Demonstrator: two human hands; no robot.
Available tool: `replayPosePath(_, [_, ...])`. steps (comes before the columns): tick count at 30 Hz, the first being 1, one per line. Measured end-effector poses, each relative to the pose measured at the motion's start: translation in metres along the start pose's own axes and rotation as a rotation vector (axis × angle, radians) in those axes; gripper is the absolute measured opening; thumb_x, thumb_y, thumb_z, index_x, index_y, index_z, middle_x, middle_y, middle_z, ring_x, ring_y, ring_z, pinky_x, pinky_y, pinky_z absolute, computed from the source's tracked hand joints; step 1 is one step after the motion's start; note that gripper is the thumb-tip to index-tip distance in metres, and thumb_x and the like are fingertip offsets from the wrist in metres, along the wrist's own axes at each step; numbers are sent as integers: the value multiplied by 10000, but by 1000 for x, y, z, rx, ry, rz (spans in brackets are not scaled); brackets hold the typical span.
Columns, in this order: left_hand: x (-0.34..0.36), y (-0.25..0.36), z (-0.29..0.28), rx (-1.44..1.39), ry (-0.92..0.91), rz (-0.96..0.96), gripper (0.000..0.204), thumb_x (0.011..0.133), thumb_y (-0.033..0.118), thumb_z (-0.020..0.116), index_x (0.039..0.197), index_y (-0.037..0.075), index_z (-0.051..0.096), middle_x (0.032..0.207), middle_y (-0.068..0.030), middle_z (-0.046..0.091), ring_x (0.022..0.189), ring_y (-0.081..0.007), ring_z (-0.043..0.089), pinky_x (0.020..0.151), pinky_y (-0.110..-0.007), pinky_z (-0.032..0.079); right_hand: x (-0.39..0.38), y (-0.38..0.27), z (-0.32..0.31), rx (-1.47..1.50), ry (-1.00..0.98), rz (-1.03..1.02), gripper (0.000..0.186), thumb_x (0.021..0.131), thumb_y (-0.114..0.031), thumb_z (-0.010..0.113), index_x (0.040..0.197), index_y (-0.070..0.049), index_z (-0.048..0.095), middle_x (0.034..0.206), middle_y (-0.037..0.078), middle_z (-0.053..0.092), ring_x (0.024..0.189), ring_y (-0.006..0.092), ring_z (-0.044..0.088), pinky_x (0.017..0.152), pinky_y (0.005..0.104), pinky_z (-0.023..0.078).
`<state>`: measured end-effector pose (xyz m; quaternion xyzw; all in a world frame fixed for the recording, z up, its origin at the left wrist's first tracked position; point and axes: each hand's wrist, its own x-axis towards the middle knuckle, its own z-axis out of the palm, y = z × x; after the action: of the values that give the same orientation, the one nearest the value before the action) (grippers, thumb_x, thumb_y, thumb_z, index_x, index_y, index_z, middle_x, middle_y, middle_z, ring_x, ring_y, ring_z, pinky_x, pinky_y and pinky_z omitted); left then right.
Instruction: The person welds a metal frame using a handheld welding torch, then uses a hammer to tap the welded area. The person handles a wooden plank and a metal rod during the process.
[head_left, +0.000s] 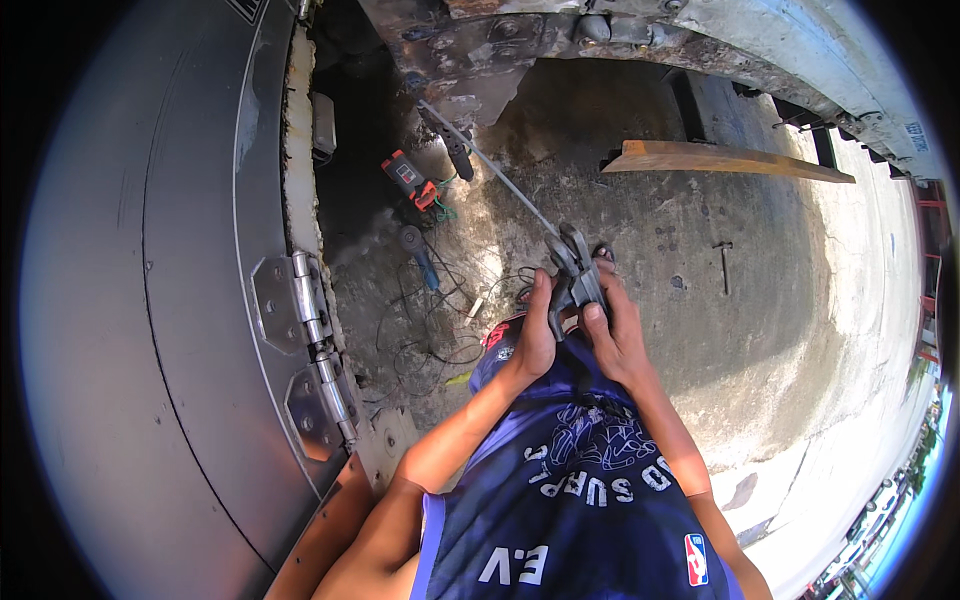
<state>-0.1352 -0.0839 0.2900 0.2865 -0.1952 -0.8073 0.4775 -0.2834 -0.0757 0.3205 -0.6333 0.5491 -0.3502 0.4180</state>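
Observation:
Both hands are in front of my body on a dark electrode holder (576, 268). A long grey welding rod (492, 165) sticks out of its jaws, up and to the left. The rod's far end is by the rusty metal structure (455, 50); whether it touches cannot be told. My left hand (536, 338) closes around the holder's left side, at its lever. Wrapped round the other side, my right hand (617, 338) has its thumb lying along the handle. The fingers under the holder are partly hidden.
Left stands a grey metal door (150, 280) with steel hinges (308, 300). On the concrete floor lie a red-and-black welding machine (404, 176), a blue angle grinder (420, 258), tangled cables (425, 322) and a hammer (725, 265). A brown beam (730, 158) extends at the upper right.

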Motion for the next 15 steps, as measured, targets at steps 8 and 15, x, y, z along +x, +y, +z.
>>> replayPosePath(8, [8,-24,-7,-259,228,49,640,1115,492,283,1348,-18,591,1330,-147,660,1263,-258,589,1139,-375,387,7,8,19,-114,136,-31,438,990,-207,576,1332,63,534,1146,303,640,1033,464,645,891,461,503])
replayPosePath(15, [14,-33,-6,-392,391,3,484,1109,374,339,1280,17,619,1262,-116,682,1215,-235,616,1113,-366,422,8,3,17,-77,116,83,451,954,-124,599,1349,73,506,1217,355,617,1089,539,624,926,500,506])
